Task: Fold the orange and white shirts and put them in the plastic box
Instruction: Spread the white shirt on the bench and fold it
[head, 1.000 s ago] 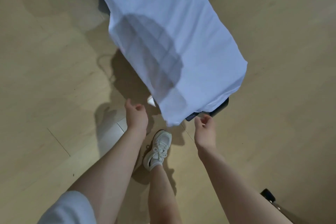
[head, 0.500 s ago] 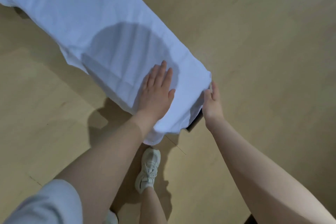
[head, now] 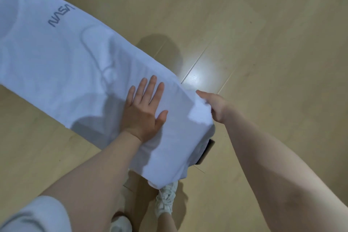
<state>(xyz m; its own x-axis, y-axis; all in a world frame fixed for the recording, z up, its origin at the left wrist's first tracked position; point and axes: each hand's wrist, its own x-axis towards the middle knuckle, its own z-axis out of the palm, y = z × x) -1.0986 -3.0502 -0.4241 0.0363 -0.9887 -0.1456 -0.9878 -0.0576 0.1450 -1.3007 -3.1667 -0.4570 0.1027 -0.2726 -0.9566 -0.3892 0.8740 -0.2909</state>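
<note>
White shirt (head: 71, 58) spread unfolded from upper left to centre; left hand (head: 143, 111) flat on it, right hand (head: 214, 107) pinching its edge; orange shirt, box unseen.

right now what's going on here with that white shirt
A person is working on the white shirt, which is spread over a raised surface above the wooden floor. The left hand lies flat on the cloth, fingers spread. The right hand grips the shirt's edge at the corner. No orange shirt or plastic box is in view, and the shirt isn't folded up yet.
</note>
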